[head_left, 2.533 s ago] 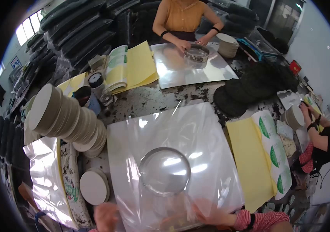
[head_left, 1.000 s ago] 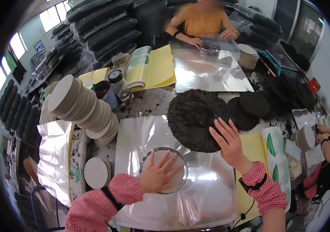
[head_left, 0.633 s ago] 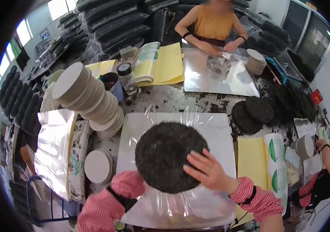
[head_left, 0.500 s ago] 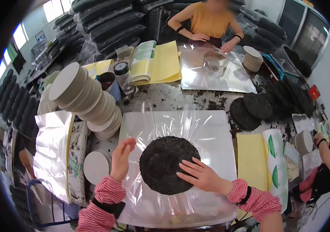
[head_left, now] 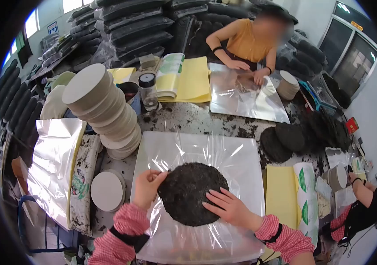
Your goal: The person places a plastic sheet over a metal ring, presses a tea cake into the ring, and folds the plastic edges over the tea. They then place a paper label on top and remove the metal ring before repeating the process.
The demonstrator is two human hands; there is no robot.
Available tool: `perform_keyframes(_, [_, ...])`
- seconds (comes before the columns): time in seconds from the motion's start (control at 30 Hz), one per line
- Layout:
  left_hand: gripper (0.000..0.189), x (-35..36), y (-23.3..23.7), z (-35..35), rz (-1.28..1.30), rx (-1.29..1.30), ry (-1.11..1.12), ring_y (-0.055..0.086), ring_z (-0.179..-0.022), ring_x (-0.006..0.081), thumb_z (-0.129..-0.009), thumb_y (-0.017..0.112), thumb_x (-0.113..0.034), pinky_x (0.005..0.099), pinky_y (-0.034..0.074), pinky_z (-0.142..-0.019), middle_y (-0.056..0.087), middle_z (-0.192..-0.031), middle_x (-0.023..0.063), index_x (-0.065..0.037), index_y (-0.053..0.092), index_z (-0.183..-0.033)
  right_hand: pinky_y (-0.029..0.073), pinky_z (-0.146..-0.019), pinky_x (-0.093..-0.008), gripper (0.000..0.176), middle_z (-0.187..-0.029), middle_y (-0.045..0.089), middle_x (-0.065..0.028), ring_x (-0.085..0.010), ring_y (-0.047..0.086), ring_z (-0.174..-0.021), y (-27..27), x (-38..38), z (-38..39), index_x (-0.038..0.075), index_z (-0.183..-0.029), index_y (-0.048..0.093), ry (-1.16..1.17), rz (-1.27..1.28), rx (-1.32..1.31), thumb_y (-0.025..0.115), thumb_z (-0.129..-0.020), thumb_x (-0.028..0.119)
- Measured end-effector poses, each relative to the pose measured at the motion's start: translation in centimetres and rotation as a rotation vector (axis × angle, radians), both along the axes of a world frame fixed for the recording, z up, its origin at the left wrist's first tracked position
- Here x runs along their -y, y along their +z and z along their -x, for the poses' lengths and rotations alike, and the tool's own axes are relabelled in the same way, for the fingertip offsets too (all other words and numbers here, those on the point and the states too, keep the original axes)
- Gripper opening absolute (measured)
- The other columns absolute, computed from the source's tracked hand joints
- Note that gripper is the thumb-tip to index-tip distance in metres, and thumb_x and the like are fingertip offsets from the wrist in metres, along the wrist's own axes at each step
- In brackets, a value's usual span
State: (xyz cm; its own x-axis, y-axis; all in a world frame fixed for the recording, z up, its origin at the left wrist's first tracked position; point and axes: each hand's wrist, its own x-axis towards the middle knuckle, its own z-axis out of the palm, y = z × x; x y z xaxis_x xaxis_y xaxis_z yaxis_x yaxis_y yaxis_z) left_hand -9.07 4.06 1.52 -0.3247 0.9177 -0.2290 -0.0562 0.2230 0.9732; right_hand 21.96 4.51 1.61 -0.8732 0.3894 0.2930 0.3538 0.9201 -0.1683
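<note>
A rough black disc [head_left: 193,192], like a pressed cake of dark seaweed, lies on clear plastic film [head_left: 237,163] spread over a pale square board [head_left: 246,240]. At the disc's upper left edge, my left hand [head_left: 148,187] is closed, thumb and fingertips pinched together; what sits between them is too small to make out. My right hand [head_left: 232,206] rests with fingers stretched out flat on the disc's right side. Checked red-and-white sleeves cover both forearms.
Tall stacked pale round discs [head_left: 109,106] lean at the left, near a shorter stack [head_left: 107,190] and silvery sheets [head_left: 53,154]. More black discs [head_left: 290,137] lie right. Yellow paper [head_left: 281,194] is beside the board. A person [head_left: 250,42] works opposite; another [head_left: 365,198] is far right.
My left hand has moved right and down to the disc's edge, its fingertips now pinched. The right hand stays on the disc. The person opposite leans over more, and the view has shifted slightly.
</note>
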Motion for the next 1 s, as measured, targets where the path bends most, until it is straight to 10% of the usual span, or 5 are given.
perform_keyframes(0.23, [0.018, 2.0, -3.5, -3.3, -0.275, -0.567, 0.136, 0.062, -0.090, 0.0181, -0.086, 0.074, -0.011, 0.0298, 0.049, -0.076, 0.063, -0.088, 0.0087, 0.000, 0.062, -0.095, 0.035, -0.114, -0.0479, 0.057, -0.143, 0.052, -0.0155, -0.0311, 0.048, -0.135, 0.9, 1.3, 0.5, 0.009, -0.140, 0.054, -0.019, 0.091, 0.105, 0.059, -0.083, 0.013])
perform_keyframes(0.4, [0.019, 1.9, -2.7, -4.0, -0.212, -0.287, 0.075, 0.062, -0.089, 0.0183, -0.087, 0.070, -0.005, 0.0303, 0.050, -0.083, 0.063, -0.099, 0.0100, 0.000, 0.062, -0.103, 0.055, -0.063, -0.0330, 0.025, -0.104, 0.065, -0.0064, -0.0243, 0.065, -0.090, 3.0, -1.0, 3.7, 0.007, -0.104, 0.068, -0.126, 0.117, -0.183, 0.064, -0.079, 0.009])
perform_keyframes(0.57, [0.022, 1.3, -3.2, -3.5, -0.237, -0.195, 0.061, 0.062, -0.090, 0.0157, -0.086, 0.070, -0.002, 0.0285, 0.049, -0.080, 0.064, -0.098, 0.0080, 0.001, 0.063, -0.107, 0.055, -0.072, -0.0353, 0.023, -0.105, 0.065, -0.0091, -0.0262, 0.064, -0.091, 1.7, -2.8, 7.0, 0.006, -0.089, 0.071, -0.301, 0.072, 0.176, 0.080, -0.071, 0.017])
perform_keyframes(0.7, [0.024, 1.1, -3.1, -3.2, -0.146, 0.038, -0.017, 0.061, -0.087, 0.0153, -0.084, 0.071, 0.000, 0.0288, 0.049, -0.077, 0.064, -0.098, 0.0064, -0.001, 0.064, -0.107, 0.050, -0.095, -0.0443, 0.044, -0.120, 0.062, -0.0169, -0.0373, 0.058, -0.112, 1.0, -4.4, 3.7, 0.005, -0.089, 0.073, -0.021, 0.250, -0.343, 0.083, -0.065, 0.041])
perform_keyframes(1.0, [0.036, 0.1, 0.4, -5.2, -0.392, -1.075, -0.212, 0.052, -0.101, 0.0383, -0.073, 0.076, -0.008, 0.0441, 0.044, -0.089, 0.054, -0.103, 0.0133, -0.003, 0.062, -0.105, 0.044, -0.099, -0.0401, 0.065, -0.121, 0.052, -0.0178, -0.0341, 0.047, -0.117, 0.5, -3.3, 6.0, -0.006, -0.087, 0.067, -0.164, 0.253, 0.027, 0.086, -0.050, 0.044])
